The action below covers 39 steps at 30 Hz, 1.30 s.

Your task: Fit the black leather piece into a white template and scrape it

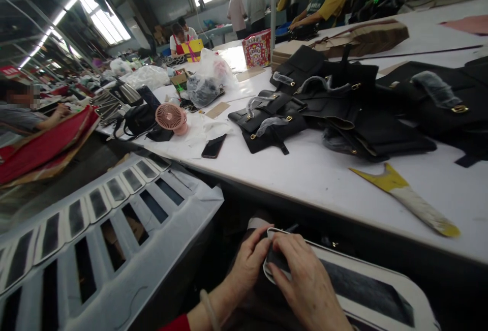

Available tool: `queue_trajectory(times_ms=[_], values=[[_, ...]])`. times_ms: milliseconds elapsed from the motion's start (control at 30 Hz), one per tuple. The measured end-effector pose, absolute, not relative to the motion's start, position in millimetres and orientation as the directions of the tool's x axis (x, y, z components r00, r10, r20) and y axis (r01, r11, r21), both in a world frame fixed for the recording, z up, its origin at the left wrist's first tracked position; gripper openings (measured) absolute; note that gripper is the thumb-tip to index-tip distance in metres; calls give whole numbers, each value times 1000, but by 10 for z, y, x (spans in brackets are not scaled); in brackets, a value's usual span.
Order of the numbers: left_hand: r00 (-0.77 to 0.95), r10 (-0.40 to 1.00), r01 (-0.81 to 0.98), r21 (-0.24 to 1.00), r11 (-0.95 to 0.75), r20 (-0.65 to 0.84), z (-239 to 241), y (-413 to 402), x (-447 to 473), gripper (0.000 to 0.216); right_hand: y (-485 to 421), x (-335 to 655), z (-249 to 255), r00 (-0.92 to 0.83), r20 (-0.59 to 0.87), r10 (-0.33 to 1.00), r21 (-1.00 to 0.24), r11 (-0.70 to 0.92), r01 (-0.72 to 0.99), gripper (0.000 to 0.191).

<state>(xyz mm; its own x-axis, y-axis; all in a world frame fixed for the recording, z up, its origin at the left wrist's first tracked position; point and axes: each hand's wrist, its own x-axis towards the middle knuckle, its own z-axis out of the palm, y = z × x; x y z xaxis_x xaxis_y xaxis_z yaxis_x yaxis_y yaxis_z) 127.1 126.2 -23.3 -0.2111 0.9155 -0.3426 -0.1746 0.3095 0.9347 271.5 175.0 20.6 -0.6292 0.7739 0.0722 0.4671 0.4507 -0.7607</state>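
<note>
A flat, pale panel (414,293) with rounded corners and a dark rectangular strip along its middle lies across my lap, below the table edge. At its left end, my left hand (247,260) pinches the rim between thumb and fingers. Bent over the same end, my right hand (303,275) grips the panel with thumb and fingertips on the dark part. Both hands are closed and nearly touching. My fingers cover part of the left end, so its edge is partly hidden.
Similar panels (97,203) lie in a row on a slotted grey rack (183,209) at left. On the white table (305,178) are black handbags (267,117), a yellow-ended flat tool (407,199), a phone (214,146) and a pink fan (171,118). Other people work farther off.
</note>
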Motion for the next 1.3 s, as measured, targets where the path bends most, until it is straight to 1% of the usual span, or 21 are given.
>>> queue_trajectory(times_ms=[267, 367, 400, 467, 533, 600, 667, 767, 867, 933, 1000, 1067, 1200, 1300], values=[[-201, 930, -199, 942, 269, -308, -175, 1305, 1282, 38, 1757, 2702, 317, -615, 45, 787, -770, 420, 481, 25], [-168, 938, -227, 938, 262, -303, -191, 1296, 1277, 42, 1733, 2692, 324, -609, 44, 792, -761, 422, 493, 24], [-143, 940, -264, 927, 266, -310, -193, 1290, 1275, 45, 1726, 2688, 321, -603, 36, 797, -756, 416, 505, 23], [-81, 938, -403, 872, 279, -337, -186, 1268, 1270, 55, 1711, 2679, 314, -588, 14, 809, -745, 401, 534, 22], [-14, 924, -574, 759, 306, -383, -163, 1226, 1260, 61, 1695, 2666, 314, -578, -4, 816, -741, 386, 550, 22], [12, 918, -669, 679, 303, -397, -140, 1174, 1240, 58, 1676, 2652, 320, -568, -10, 823, -742, 375, 555, 22], [21, 922, -677, 673, 297, -386, -136, 1136, 1209, 52, 1658, 2641, 327, -560, -7, 828, -742, 371, 559, 22], [11, 932, -572, 763, 303, -362, -170, 1138, 1154, 49, 1636, 2640, 320, -560, 7, 829, -743, 379, 552, 22], [-55, 949, -326, 904, 277, -310, -212, 1181, 1111, 43, 1625, 2658, 285, -549, 33, 835, -752, 383, 536, 28], [-88, 960, -147, 957, 251, -266, -236, 1201, 1098, 43, 1632, 2681, 242, -549, 51, 835, -754, 393, 527, 32], [-95, 966, -19, 971, 240, -240, -265, 1206, 1092, 44, 1654, 2707, 175, -560, 85, 824, -753, 421, 506, 33], [-81, 971, 55, 971, 231, -226, -299, 1203, 1083, 48, 1685, 2723, 77, -566, 148, 811, -747, 467, 473, 36], [-64, 973, 142, 963, 231, -224, -360, 1198, 1062, 52, 1744, 2703, -202, -527, 308, 792, -697, 565, 442, 40], [-95, 970, 161, 958, 238, -225, -396, 1194, 1081, 51, 1770, 2673, -391, -494, 398, 773, -649, 618, 443, 32]])
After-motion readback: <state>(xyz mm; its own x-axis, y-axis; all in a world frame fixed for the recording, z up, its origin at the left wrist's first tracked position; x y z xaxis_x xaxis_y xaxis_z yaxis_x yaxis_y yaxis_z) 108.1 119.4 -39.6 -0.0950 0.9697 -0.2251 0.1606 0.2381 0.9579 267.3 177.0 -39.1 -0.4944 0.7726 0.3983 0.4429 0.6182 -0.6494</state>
